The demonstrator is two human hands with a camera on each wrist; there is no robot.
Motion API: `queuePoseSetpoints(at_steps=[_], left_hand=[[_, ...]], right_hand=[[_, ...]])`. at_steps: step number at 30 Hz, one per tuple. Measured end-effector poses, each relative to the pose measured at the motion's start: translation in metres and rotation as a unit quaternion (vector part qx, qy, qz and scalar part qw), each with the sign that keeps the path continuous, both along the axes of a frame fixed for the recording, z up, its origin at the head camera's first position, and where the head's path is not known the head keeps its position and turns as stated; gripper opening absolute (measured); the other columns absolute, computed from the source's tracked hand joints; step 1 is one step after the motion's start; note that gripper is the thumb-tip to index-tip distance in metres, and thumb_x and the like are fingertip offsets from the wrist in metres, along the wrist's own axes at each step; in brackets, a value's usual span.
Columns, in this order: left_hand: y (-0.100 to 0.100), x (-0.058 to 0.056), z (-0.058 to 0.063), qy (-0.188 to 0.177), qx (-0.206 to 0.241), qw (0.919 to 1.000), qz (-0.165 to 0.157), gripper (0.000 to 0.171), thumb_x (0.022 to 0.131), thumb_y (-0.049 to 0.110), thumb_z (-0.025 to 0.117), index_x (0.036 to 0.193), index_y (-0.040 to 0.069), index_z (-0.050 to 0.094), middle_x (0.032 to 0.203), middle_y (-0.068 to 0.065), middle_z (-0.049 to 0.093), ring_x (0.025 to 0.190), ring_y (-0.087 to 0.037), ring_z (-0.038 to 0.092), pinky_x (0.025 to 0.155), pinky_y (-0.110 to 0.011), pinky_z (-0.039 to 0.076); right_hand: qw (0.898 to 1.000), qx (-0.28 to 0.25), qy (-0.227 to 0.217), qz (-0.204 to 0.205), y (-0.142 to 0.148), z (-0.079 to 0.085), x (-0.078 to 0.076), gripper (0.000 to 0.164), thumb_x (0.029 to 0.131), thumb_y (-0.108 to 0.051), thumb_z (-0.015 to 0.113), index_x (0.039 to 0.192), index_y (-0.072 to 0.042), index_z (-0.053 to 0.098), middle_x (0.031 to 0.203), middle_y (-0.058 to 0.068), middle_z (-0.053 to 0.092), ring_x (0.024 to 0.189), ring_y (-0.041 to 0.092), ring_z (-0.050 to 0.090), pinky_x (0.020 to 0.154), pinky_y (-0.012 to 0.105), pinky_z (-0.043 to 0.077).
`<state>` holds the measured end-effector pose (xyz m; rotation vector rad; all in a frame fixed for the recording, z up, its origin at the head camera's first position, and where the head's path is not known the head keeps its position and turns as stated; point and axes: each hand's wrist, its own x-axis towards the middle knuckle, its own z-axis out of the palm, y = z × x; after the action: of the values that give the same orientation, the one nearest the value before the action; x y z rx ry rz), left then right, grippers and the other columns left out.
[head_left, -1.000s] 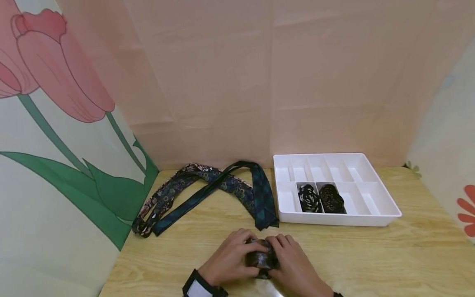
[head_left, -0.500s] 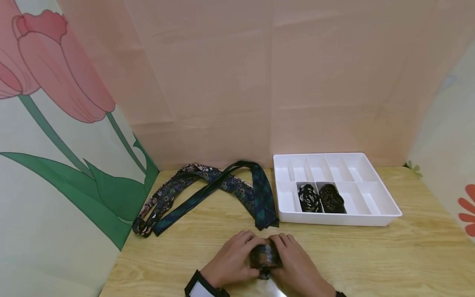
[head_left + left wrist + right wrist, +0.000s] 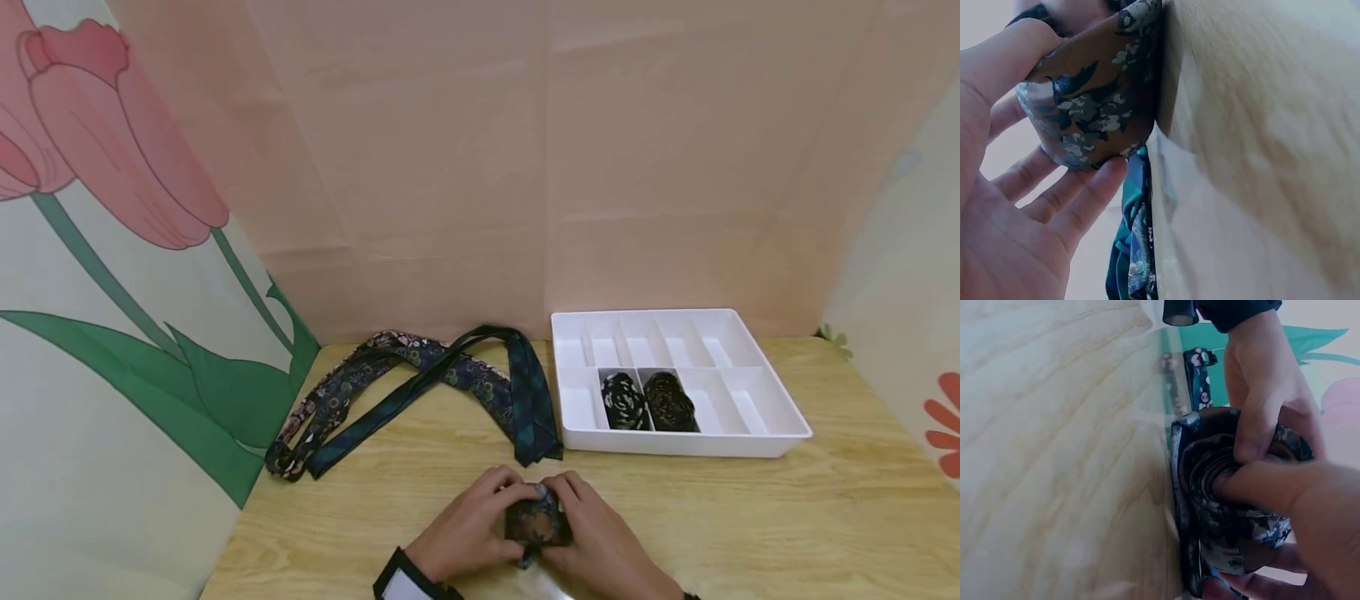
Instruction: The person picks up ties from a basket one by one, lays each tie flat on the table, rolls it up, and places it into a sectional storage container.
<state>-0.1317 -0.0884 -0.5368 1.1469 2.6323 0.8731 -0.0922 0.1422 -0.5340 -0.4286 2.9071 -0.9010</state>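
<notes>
A dark floral necktie [image 3: 538, 527], wound into a thick roll, stands on edge on the table between both hands. My left hand [image 3: 468, 527] holds it from the left; in the left wrist view, its thumb lies over the brown, grey-flowered outer layer [image 3: 1094, 103] and its fingertips reach the far side. From the right, my right hand [image 3: 600, 533] grips the roll. The right wrist view shows the spiral layers [image 3: 1210, 465] end-on, with the right thumb pressed at the centre and the left thumb near it. A short tail [image 3: 1184, 512] lies flat beneath the roll.
Behind the left hand lie two unrolled neckties, one navy floral [image 3: 375, 358] and one green-and-navy plaid [image 3: 534, 400], crossing each other. A white divided tray [image 3: 675, 446] stands back right, holding two rolled dark neckties [image 3: 624, 402] in adjoining front compartments. A pink backdrop [image 3: 435, 208] closes off the back.
The rolled necktie has turned in my hands, bringing a brown patch into view and shortening or shifting the tail below. Both hands have moved slightly right. The tray and other neckties are unmoved.
</notes>
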Motion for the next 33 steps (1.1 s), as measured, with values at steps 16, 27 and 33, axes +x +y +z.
queuePoseSetpoints(at_steps=[16,27,33], left_hand=[[0.006,-0.002,-0.006,-0.300,0.106,0.9424,0.104,0.065,0.096,0.053,0.074,0.149,0.026,0.048,0.102,0.010,0.070,0.086,-0.004,0.067,0.075,-0.023,0.056],[0.030,-0.002,-0.007,-0.272,0.177,0.9292,0.177,0.087,0.088,0.050,0.085,0.157,0.018,0.043,0.131,0.002,0.059,0.108,-0.009,0.062,0.091,-0.026,0.054],[0.028,-0.003,-0.013,-0.210,0.199,0.9447,0.154,0.075,0.084,0.036,0.088,0.148,0.023,0.051,0.137,0.005,0.054,0.126,-0.010,0.057,0.107,-0.027,0.051]], right_hand=[[0.999,0.006,0.010,-0.052,-0.001,-0.001,0.001,0.066,0.071,-0.029,0.100,0.126,-0.018,0.064,0.115,0.002,0.062,0.091,0.018,0.068,0.078,0.042,0.061],[0.991,0.024,0.129,-0.002,0.004,-0.003,-0.002,0.070,0.066,-0.006,0.084,0.132,-0.009,0.064,0.133,0.005,0.061,0.122,0.022,0.065,0.101,0.044,0.059],[0.977,0.020,0.209,0.044,0.018,0.005,-0.004,0.067,0.068,-0.023,0.093,0.129,-0.012,0.068,0.136,0.003,0.063,0.125,0.019,0.057,0.104,0.041,0.055]])
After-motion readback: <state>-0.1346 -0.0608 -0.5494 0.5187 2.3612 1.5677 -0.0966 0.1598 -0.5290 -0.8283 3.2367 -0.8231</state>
